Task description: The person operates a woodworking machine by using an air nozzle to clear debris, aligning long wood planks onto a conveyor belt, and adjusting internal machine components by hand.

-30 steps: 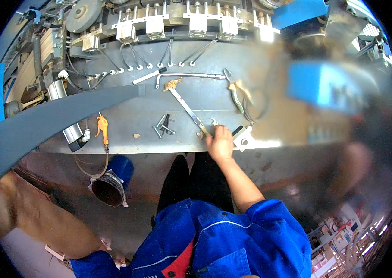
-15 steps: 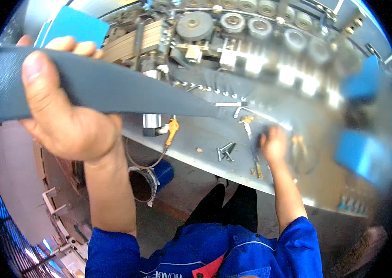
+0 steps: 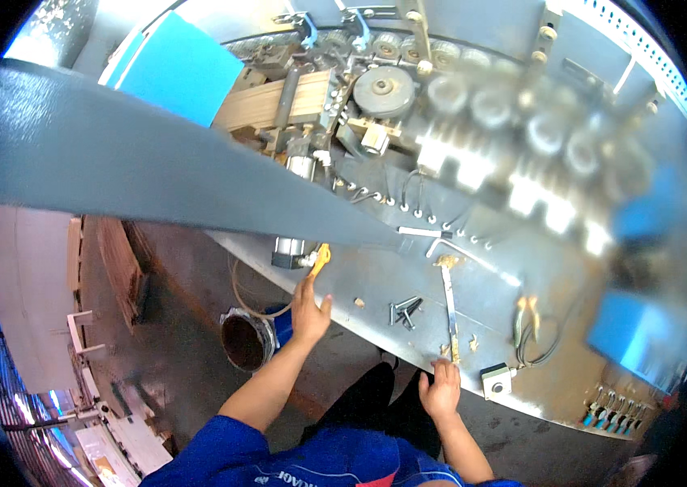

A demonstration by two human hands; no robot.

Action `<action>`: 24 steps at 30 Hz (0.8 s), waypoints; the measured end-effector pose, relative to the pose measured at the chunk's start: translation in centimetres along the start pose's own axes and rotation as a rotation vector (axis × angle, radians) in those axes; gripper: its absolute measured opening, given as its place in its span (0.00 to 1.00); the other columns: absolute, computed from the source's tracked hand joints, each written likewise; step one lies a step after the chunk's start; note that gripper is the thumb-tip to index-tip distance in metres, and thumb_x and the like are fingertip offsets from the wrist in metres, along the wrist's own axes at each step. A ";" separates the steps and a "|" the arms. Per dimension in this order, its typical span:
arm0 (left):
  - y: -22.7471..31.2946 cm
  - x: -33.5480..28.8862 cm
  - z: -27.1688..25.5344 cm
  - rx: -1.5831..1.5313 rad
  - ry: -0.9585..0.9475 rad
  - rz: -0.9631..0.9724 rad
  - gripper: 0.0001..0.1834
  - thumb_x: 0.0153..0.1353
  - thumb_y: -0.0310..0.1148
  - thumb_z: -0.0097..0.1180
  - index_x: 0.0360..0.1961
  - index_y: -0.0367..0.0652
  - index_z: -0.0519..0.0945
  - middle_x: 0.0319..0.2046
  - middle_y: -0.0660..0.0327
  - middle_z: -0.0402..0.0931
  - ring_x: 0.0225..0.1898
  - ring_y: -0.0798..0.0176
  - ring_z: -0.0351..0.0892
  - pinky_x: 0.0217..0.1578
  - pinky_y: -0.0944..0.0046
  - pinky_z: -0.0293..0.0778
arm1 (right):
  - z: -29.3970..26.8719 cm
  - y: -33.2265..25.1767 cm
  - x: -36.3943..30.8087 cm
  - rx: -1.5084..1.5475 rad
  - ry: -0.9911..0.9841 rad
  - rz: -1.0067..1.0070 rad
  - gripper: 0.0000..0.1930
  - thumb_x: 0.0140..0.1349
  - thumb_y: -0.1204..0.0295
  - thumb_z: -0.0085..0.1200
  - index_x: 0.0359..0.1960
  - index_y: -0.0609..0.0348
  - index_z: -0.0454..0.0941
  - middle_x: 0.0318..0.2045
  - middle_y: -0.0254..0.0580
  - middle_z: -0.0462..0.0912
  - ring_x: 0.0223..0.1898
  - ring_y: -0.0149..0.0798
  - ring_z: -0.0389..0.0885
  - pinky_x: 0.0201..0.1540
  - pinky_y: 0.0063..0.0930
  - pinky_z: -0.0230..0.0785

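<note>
1. My left hand [image 3: 309,308] reaches an orange-handled tool [image 3: 320,261] at the metal surface [image 3: 376,284] edge; grip unclear.
2. My right hand [image 3: 441,390] rests loosely open at the near edge, below a long metal rod [image 3: 447,304].

I see open plate [image 3: 376,280] between left hand [image 3: 308,312] and right hand [image 3: 441,390], bar the bolts [image 3: 405,309]. Long metal strip [image 3: 449,308] and cable loop [image 3: 531,333] crowd the right. Grey band [image 3: 157,170] blocks overhead.
</note>
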State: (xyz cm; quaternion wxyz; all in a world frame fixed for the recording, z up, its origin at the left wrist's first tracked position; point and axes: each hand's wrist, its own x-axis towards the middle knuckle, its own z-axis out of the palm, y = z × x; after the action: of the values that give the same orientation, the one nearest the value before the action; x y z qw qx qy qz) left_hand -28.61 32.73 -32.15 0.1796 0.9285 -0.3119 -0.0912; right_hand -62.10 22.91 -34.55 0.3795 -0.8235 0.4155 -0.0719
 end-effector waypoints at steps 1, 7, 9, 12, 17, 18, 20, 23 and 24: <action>-2.6 1.3 1.7 0.104 0.015 -0.002 0.32 0.59 0.36 0.63 0.62 0.34 0.67 0.61 0.38 0.67 0.64 0.37 0.64 0.64 0.46 0.60 | -0.5 0.2 -0.7 0.000 -0.029 0.018 0.18 0.51 0.73 0.63 0.44 0.64 0.75 0.47 0.53 0.76 0.50 0.58 0.73 0.55 0.46 0.67; -8.2 6.0 6.1 0.220 -0.257 -0.266 0.30 0.57 0.39 0.62 0.57 0.35 0.67 0.50 0.40 0.75 0.50 0.37 0.76 0.53 0.45 0.71 | -2.6 1.8 -1.3 -0.066 0.018 0.101 0.19 0.51 0.73 0.63 0.45 0.63 0.75 0.47 0.53 0.76 0.50 0.58 0.73 0.54 0.47 0.67; -7.6 4.9 5.9 0.224 -0.267 -0.199 0.29 0.56 0.37 0.61 0.56 0.35 0.67 0.48 0.40 0.76 0.49 0.37 0.77 0.51 0.45 0.73 | -2.8 1.6 -0.3 -0.051 0.022 0.105 0.20 0.51 0.73 0.63 0.46 0.62 0.75 0.48 0.53 0.76 0.50 0.58 0.73 0.54 0.47 0.67; -6.3 2.1 4.0 0.213 -0.350 -0.162 0.27 0.53 0.33 0.58 0.53 0.36 0.69 0.44 0.42 0.79 0.46 0.38 0.78 0.49 0.43 0.73 | -2.8 0.4 1.9 0.011 0.034 0.063 0.20 0.51 0.72 0.63 0.47 0.61 0.75 0.49 0.52 0.77 0.50 0.58 0.74 0.54 0.47 0.67; -2.5 -6.8 -3.9 -0.011 -0.495 -0.293 0.20 0.59 0.40 0.55 0.45 0.34 0.73 0.38 0.42 0.80 0.42 0.37 0.80 0.43 0.42 0.74 | -3.2 -3.9 6.0 0.120 -0.007 -0.092 0.23 0.52 0.69 0.65 0.49 0.63 0.75 0.45 0.53 0.80 0.46 0.57 0.78 0.51 0.45 0.71; -1.1 -9.0 -5.4 -0.016 -0.517 -0.228 0.21 0.61 0.41 0.55 0.46 0.35 0.73 0.38 0.42 0.80 0.41 0.37 0.80 0.42 0.43 0.75 | -3.5 -5.0 6.8 0.179 -0.049 -0.116 0.23 0.54 0.68 0.65 0.50 0.64 0.75 0.44 0.53 0.81 0.45 0.55 0.79 0.51 0.43 0.72; 2.0 -12.5 -7.8 -0.162 -0.490 -0.188 0.21 0.63 0.43 0.55 0.48 0.35 0.74 0.38 0.44 0.80 0.41 0.37 0.81 0.43 0.45 0.76 | -4.5 -7.5 8.0 0.316 -0.189 -0.102 0.25 0.57 0.65 0.64 0.53 0.65 0.73 0.44 0.51 0.82 0.45 0.51 0.81 0.51 0.40 0.73; 5.9 -14.5 -8.7 -0.411 -0.363 -0.212 0.19 0.64 0.38 0.56 0.50 0.35 0.75 0.41 0.46 0.81 0.45 0.42 0.82 0.47 0.51 0.75 | -5.8 -11.4 9.9 0.594 -0.435 0.019 0.27 0.65 0.61 0.59 0.59 0.66 0.69 0.44 0.48 0.83 0.45 0.44 0.82 0.51 0.34 0.73; 6.8 -14.8 -8.6 -0.481 -0.349 -0.233 0.19 0.64 0.37 0.55 0.50 0.35 0.75 0.42 0.46 0.80 0.46 0.43 0.81 0.48 0.51 0.75 | -6.1 -12.5 10.5 0.716 -0.505 0.065 0.27 0.67 0.61 0.57 0.61 0.67 0.67 0.45 0.47 0.83 0.46 0.41 0.82 0.51 0.33 0.73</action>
State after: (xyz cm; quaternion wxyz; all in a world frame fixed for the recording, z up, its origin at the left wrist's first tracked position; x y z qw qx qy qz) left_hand -41.62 39.12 -20.68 0.3263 0.8592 -0.1990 -0.3402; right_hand -50.12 16.35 -23.79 0.7329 -0.6182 0.2842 0.0042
